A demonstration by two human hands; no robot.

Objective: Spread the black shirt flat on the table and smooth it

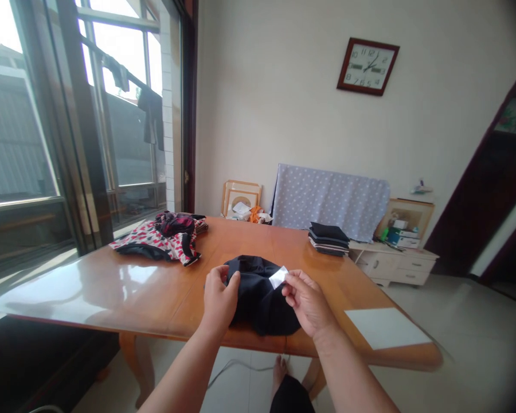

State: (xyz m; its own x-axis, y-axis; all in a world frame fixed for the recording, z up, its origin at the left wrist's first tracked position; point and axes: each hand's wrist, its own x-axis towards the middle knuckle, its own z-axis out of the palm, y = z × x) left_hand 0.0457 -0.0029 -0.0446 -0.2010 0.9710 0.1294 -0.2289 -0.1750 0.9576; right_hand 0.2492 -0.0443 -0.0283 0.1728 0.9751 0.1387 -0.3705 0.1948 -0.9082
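Observation:
A dark navy garment [258, 298] lies crumpled on the wooden table [163, 287] near its front edge. My left hand [219, 298] is closed on the garment's left edge. Over the garment's right side, my right hand [307, 301] pinches a small white tag [278, 276] between thumb and fingers. The tag seems attached to the garment, though the join is hidden.
A red-and-white patterned pile of clothes [163, 238] lies at the table's far left. A stack of folded dark cloths [328, 238] sits at the far right, a white sheet [384, 327] at the near right corner. Behind stand a low cabinet [395, 261] and windows [69, 115].

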